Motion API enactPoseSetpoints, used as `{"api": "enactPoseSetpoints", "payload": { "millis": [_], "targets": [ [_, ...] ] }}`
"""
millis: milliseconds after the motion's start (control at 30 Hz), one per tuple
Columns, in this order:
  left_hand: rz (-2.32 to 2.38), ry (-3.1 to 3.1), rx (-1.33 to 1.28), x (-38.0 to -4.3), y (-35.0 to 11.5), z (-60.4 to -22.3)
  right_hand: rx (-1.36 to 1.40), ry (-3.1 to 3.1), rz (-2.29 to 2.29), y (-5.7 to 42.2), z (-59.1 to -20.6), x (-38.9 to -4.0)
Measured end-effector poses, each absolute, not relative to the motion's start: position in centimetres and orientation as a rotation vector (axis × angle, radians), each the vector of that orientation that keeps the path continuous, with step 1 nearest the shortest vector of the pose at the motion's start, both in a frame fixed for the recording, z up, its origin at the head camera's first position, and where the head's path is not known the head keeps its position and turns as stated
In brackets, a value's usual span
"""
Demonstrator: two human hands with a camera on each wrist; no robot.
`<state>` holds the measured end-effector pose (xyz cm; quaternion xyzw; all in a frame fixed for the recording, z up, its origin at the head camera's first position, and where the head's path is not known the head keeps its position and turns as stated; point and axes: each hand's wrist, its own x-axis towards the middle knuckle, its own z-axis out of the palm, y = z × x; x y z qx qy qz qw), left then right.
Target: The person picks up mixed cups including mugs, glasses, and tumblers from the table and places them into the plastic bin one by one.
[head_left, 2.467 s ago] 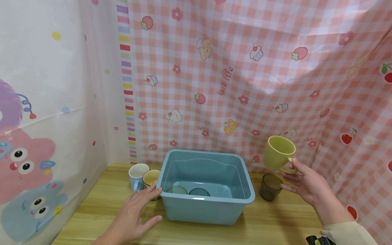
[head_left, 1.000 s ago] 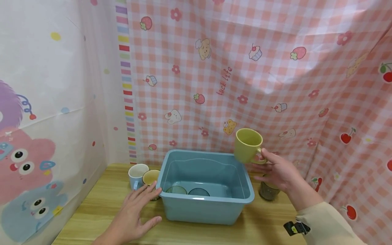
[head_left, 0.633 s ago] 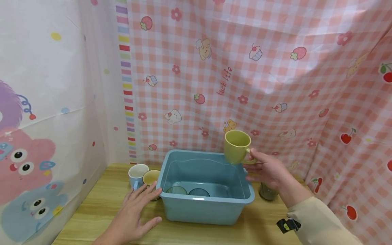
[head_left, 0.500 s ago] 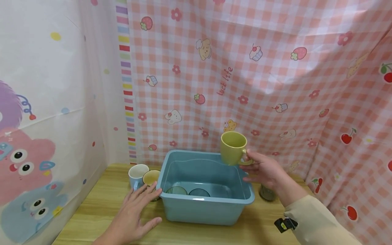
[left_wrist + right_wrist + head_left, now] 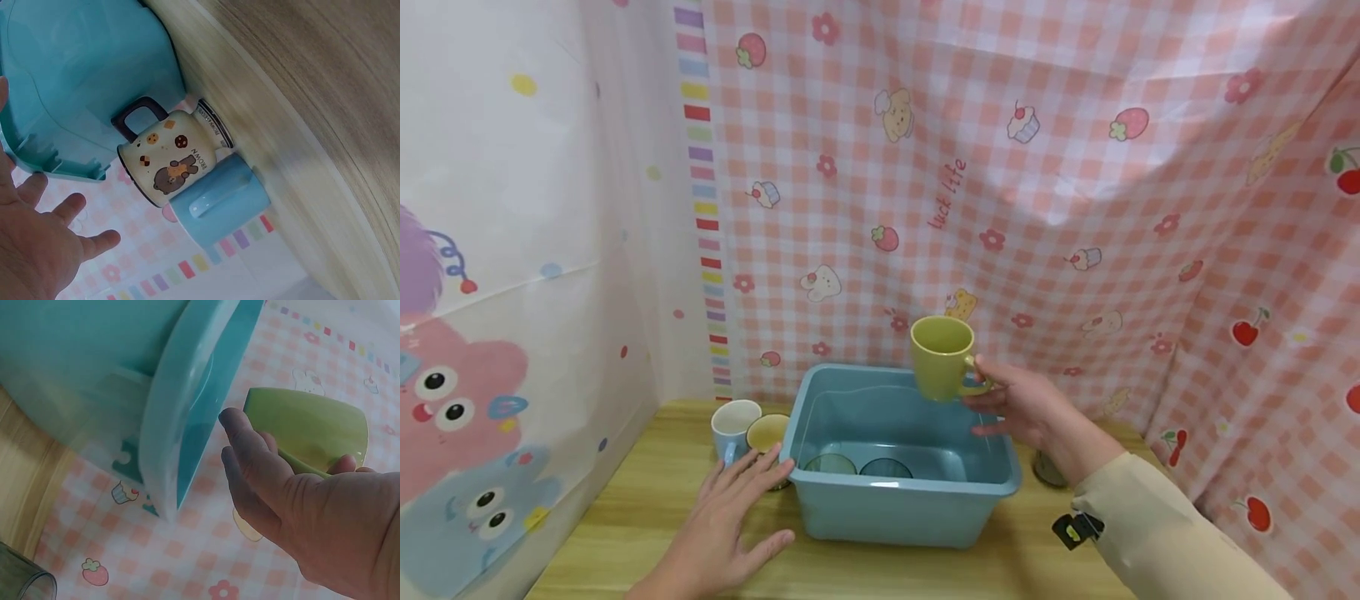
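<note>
My right hand pinches the handle of a yellow-green mug, holding it upright over the back right part of a blue plastic tub. In the right wrist view the mug shows beyond the thumb and fingers. Two clear tinted glasses, one greenish and one darker, sit on the tub's floor, partly hidden by the front rim. My left hand has its fingers spread, fingertips right at the tub's left rim.
Left of the tub stand a light blue mug and a cream enamel mug with a bear print, close together. A dark glass is mostly hidden behind the right forearm. Patterned cloth hangs behind the wooden table.
My right hand has carried the yellow-green mug leftward from above the dark glass to over the tub. My left hand stays where it was.
</note>
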<state>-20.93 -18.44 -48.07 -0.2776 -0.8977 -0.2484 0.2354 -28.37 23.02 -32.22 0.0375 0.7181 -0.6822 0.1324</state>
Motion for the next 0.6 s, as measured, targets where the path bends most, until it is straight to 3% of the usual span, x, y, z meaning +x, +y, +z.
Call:
{"api": "enactPoseSetpoints", "payload": {
  "millis": [600],
  "targets": [
    [-0.686,-2.445,-0.764,-20.8,-18.4,-47.8,0.063,2.092,-1.890,22.3,-32.2,-31.1]
  ]
}}
